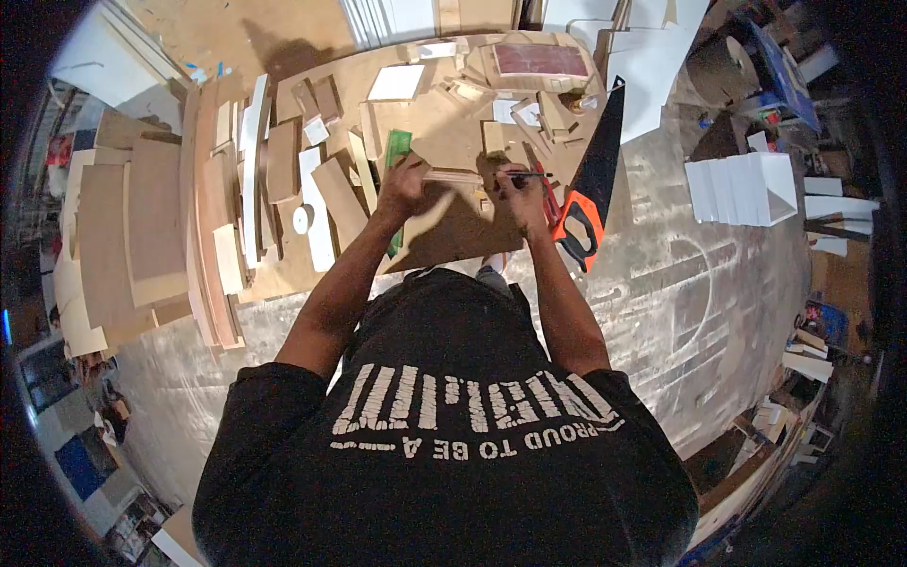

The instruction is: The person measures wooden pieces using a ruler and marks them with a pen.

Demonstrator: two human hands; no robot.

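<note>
My left hand is closed on the left end of a thin wooden strip above the board-topped table. A flat green piece lies beneath that hand, showing above and below it. At the strip's other end, my right hand pinches a dark, slim pencil or pen, which points to the right. Just right of this hand lies a red tool, partly covered. Beside it rests a handsaw with an orange and black handle, its blade angled up to the right.
Wood offcuts and a white strip lie on the table's left side. Long boards stack further left. A sanding block or box with a dark red top sits at the back. White panels stand on the concrete floor.
</note>
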